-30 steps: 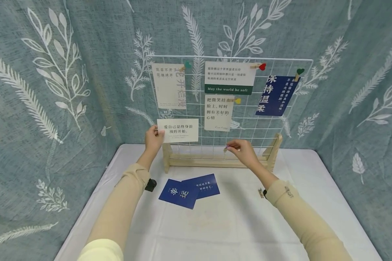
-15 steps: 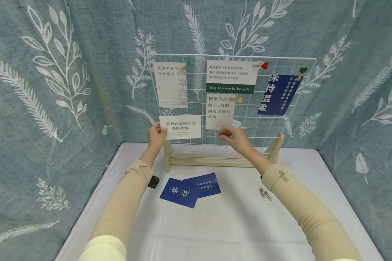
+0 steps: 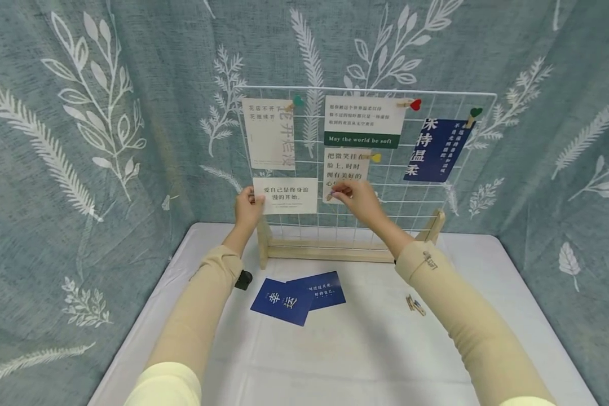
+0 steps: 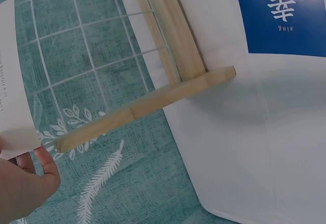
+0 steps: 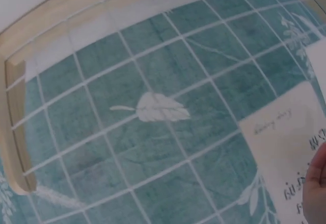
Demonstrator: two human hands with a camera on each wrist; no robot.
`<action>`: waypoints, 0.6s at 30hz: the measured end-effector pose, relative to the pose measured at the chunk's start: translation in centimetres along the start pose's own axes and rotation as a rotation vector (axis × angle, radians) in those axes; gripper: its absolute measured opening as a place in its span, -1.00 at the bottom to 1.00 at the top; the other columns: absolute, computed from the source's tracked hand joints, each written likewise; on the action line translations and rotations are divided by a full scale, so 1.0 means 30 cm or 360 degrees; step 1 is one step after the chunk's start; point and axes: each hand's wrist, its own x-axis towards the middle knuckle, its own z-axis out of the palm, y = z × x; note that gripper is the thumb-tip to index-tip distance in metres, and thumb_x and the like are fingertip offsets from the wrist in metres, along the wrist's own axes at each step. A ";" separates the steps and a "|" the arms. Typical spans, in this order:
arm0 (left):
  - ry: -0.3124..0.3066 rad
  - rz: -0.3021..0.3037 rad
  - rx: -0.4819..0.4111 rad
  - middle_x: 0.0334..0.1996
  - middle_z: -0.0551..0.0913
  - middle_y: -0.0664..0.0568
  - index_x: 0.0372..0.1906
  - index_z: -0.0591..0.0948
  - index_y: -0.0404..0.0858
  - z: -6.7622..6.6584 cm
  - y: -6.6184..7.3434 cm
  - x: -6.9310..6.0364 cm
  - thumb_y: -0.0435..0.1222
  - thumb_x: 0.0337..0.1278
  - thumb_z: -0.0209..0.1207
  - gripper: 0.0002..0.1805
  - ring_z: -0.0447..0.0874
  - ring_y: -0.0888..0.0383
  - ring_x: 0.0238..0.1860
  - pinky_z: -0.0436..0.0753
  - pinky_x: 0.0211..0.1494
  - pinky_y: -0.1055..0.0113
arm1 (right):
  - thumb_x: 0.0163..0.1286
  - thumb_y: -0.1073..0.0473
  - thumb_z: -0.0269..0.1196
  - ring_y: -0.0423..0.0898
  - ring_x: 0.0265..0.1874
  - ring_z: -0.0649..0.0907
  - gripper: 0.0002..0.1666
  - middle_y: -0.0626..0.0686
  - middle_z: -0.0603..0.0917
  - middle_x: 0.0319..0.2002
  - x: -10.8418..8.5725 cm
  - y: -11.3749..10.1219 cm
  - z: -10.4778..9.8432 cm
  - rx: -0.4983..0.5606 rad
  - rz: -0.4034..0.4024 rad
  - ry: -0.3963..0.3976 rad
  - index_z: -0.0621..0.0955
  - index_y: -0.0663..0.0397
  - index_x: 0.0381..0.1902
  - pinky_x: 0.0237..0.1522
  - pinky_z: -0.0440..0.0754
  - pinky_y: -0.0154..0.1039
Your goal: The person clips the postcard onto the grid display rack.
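My left hand [image 3: 248, 207] pinches a white card [image 3: 291, 197] with printed lettering by its left edge, against the lower left of a white wire grid [image 3: 411, 197]. In the left wrist view the thumb side of the left hand [image 4: 30, 186] shows at that card's corner [image 4: 18, 117]. My right hand [image 3: 360, 200] pinches a small clothespin [image 3: 330, 195] with a purple bit, just right of the held card and in front of a pinned cream card [image 3: 342, 166]. Only part of the right hand [image 5: 316, 188] shows in the right wrist view; the clothespin is hidden there.
Heart clothespins hold a cream card [image 3: 269, 138], a white-and-green card [image 3: 362, 118] and a blue card [image 3: 433, 152] on the grid. A wooden stand [image 3: 330, 251] supports it. Two overlapping blue cards [image 3: 284, 301] and loose clothespins [image 3: 415, 305] lie on the white table [image 3: 365, 349].
My right hand has moved up and left with the clothespin, towards the held card. My left hand has raised its card slightly and shifted it right.
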 end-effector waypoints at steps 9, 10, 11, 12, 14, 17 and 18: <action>0.0078 0.0053 -0.0017 -0.14 0.70 -0.19 0.01 0.53 -0.30 -0.015 0.025 -0.012 -0.28 0.25 0.14 -0.72 0.67 -0.03 -0.13 0.65 -0.05 0.21 | 0.27 0.31 0.23 0.07 -0.23 0.70 -0.79 0.25 0.71 -0.20 0.077 -0.062 0.010 0.0041 0.0011 0.0144 0.63 0.35 -0.18 -0.12 0.66 -0.17; 0.0091 0.0060 -0.0018 -0.14 0.70 -0.18 0.02 0.52 -0.30 -0.015 0.026 -0.011 -0.26 0.25 0.14 -0.70 0.67 -0.03 -0.14 0.65 -0.07 0.21 | 0.27 0.30 0.23 0.07 -0.23 0.70 -0.79 0.25 0.71 -0.20 0.084 -0.067 0.013 0.0035 0.0007 0.0159 0.63 0.35 -0.19 -0.12 0.66 -0.16; 0.0099 0.0055 -0.0013 -0.14 0.70 -0.18 0.03 0.52 -0.29 -0.016 0.024 -0.010 -0.25 0.25 0.14 -0.69 0.66 -0.03 -0.15 0.65 -0.07 0.21 | 0.26 0.30 0.24 0.07 -0.23 0.70 -0.80 0.24 0.71 -0.20 0.090 -0.073 0.017 0.0026 0.0002 0.0167 0.64 0.35 -0.20 -0.12 0.66 -0.17; 0.0106 0.0051 -0.0002 -0.14 0.70 -0.17 0.04 0.52 -0.28 -0.017 0.024 -0.011 -0.24 0.25 0.14 -0.68 0.66 -0.02 -0.15 0.64 -0.08 0.21 | 0.26 0.30 0.24 0.07 -0.23 0.70 -0.80 0.24 0.71 -0.21 0.096 -0.077 0.021 0.0015 -0.0004 0.0173 0.64 0.34 -0.21 -0.12 0.66 -0.17; 0.0114 0.0019 0.0024 -0.14 0.69 -0.18 0.06 0.52 -0.28 -0.018 0.035 -0.019 -0.25 0.26 0.13 -0.68 0.64 -0.03 -0.15 0.64 -0.08 0.19 | 0.25 0.30 0.25 0.07 -0.24 0.69 -0.81 0.23 0.72 -0.22 0.107 -0.084 0.030 0.0009 -0.0003 0.0174 0.65 0.34 -0.23 -0.12 0.66 -0.18; 0.0098 -0.0053 0.0116 -0.04 0.64 -0.24 0.14 0.48 -0.30 -0.015 0.055 -0.030 -0.28 0.29 0.09 -0.64 0.59 -0.12 -0.04 0.60 0.05 0.08 | 0.22 0.31 0.26 0.06 -0.24 0.68 -0.84 0.22 0.72 -0.24 0.116 -0.090 0.043 -0.0003 0.0007 0.0190 0.65 0.32 -0.26 -0.11 0.65 -0.19; 0.0101 -0.0059 0.0125 -0.04 0.64 -0.24 0.13 0.49 -0.31 -0.012 0.061 -0.034 -0.28 0.29 0.10 -0.65 0.60 -0.12 -0.04 0.60 0.06 0.08 | 0.21 0.31 0.26 0.06 -0.23 0.67 -0.84 0.22 0.71 -0.25 0.119 -0.092 0.047 -0.0007 0.0007 0.0200 0.65 0.32 -0.27 -0.11 0.65 -0.18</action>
